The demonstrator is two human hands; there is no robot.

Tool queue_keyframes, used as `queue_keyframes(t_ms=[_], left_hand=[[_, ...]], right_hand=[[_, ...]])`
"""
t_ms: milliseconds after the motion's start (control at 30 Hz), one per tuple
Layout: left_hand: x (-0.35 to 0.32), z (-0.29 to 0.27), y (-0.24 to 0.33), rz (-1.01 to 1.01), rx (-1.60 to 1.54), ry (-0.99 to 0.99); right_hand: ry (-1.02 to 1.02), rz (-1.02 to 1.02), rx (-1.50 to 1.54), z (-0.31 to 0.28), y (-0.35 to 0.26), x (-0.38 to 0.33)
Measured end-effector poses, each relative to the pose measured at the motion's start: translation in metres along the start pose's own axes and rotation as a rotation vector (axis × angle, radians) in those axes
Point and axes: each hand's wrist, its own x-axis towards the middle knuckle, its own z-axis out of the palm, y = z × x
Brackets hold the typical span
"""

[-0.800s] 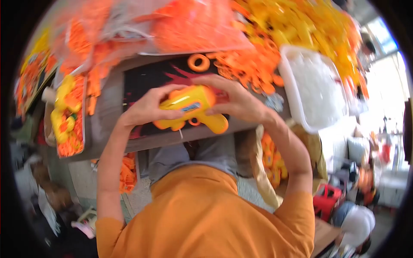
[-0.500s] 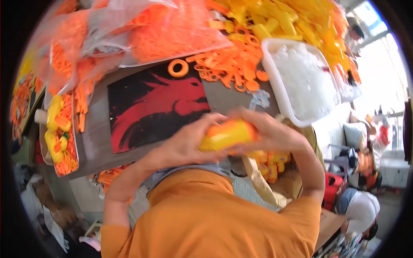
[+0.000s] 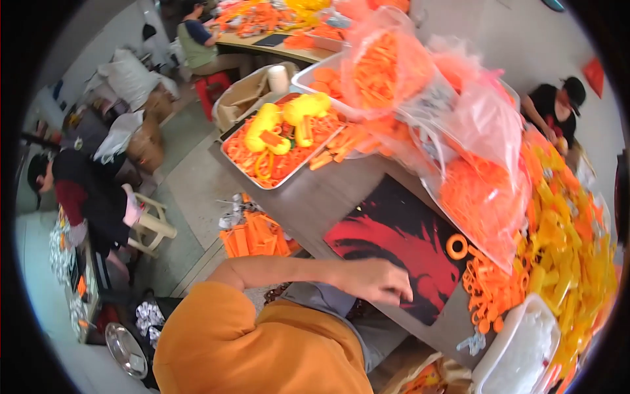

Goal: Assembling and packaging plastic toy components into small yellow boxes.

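My left hand hovers at the near edge of the black mat with a red pattern, palm down. Its fingers are loosely bent and a little apart, with nothing visible in them. My right hand is outside the picture. Beyond the mat lie an orange ring and a heap of small orange plastic parts. On the table's left corner a tray holds thin orange pieces, with two yellow toy-like bodies on top.
Plastic bags of orange parts and a yellow pile crowd the far side. A white tub of clear pieces stands at the right. Orange pieces lie below the table edge. Other people work nearby, one beside a stool.
The view has swung left. Both hands held a yellow and orange piece between them; now my left hand is apart, and the piece and my right hand are out of sight.
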Motion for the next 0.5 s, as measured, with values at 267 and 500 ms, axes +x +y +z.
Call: queue_keyframes(t_ms=[267,500], left_hand=[[-0.102,-0.25,-0.074,-0.439,0.866,1.239],[-0.134,-0.326,-0.149,-0.959,1.181,0.69]], right_hand=[[-0.465,0.206,0.131,-0.212,-0.192,0.069],[0.739,0.192,0.413,-0.31,-0.185,0.212]])
